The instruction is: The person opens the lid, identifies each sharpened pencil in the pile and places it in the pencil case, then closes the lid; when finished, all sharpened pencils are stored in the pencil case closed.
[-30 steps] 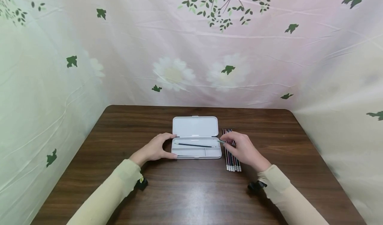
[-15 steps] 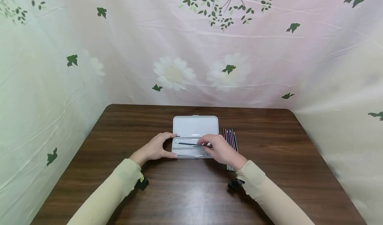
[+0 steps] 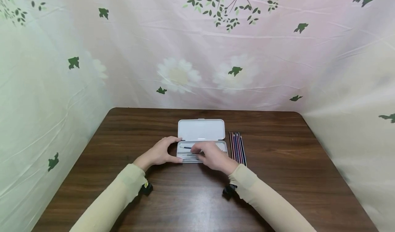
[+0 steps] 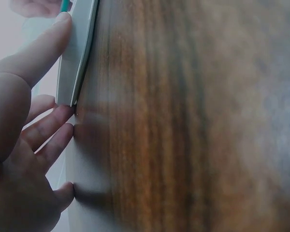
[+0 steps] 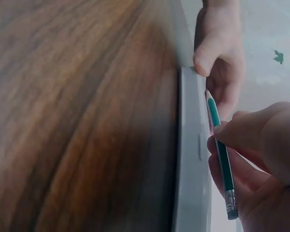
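A white pencil case lies with its lid folded back on the table. My left hand grips its left end, thumb on the front edge and fingers at the far side and end. Over the case's tray, my right hand pinches a green pencil with a silver ferrule and dark eraser. The pencil's sharpened tip points toward my left hand. A dark pencil lies in the back compartment, partly hidden by my right hand. Along the case's front edge, my left thumb presses in the left wrist view.
A row of several dark-striped pencils lies right of the case, their near ends hidden behind my right wrist. The brown wooden table backs onto a printed cloth with leaves and flowers.
My right hand has carried the green pencil left, from beside the pencil row to over the case's tray, and lowered it toward the front compartment. My left hand has stayed put.
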`<state>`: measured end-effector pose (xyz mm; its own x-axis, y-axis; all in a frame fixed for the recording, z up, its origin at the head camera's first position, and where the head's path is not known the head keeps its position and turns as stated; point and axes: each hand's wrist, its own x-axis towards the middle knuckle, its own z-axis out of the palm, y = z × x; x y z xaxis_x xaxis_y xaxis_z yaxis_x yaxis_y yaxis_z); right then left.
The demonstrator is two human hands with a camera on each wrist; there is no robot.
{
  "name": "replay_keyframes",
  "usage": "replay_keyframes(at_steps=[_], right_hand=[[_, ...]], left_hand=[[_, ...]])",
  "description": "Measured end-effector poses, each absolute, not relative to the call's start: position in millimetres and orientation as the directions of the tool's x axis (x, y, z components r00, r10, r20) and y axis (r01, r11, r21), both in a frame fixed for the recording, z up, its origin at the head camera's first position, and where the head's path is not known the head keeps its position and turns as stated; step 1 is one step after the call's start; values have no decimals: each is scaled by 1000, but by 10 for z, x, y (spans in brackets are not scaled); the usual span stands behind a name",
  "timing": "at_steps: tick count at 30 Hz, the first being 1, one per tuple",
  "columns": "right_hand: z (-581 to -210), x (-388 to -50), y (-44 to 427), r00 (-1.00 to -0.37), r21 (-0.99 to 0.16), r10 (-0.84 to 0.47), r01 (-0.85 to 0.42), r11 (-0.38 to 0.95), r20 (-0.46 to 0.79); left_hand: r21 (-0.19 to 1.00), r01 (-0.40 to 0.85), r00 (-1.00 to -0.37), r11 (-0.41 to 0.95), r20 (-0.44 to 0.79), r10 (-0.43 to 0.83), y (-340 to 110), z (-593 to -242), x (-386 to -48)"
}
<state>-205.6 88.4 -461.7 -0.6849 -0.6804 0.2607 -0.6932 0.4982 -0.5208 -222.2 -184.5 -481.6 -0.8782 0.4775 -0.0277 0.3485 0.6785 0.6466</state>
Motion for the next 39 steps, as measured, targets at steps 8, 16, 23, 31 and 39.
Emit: replay_keyframes(at_steps=[8,16,23,31,39], right_hand=[[-4644,-2067,842,-668,-493,-687,-717,492,285],[-4586,-2043,1047,-687,-503,-647,-708,495,330],[-4510,-2063,1399,-750,-541,-567,-650,534,341],[-4580,-2083,1880,-780,-516,-485,-625,586,395],[-4730,-2054,2249,-815,-491,-417,-577,653,402]], left_hand=[[645,352,-875,678,-31,484,-1851,-4816,-2223],[645,347,-878,681,-32,477,-1847,-4808,-2226],[651,345,-877,676,-33,480,-1842,-4801,-2217],[646,353,-875,677,-29,484,-1845,-4806,-2216],[641,363,-871,676,-23,491,-1842,-4804,-2223]])
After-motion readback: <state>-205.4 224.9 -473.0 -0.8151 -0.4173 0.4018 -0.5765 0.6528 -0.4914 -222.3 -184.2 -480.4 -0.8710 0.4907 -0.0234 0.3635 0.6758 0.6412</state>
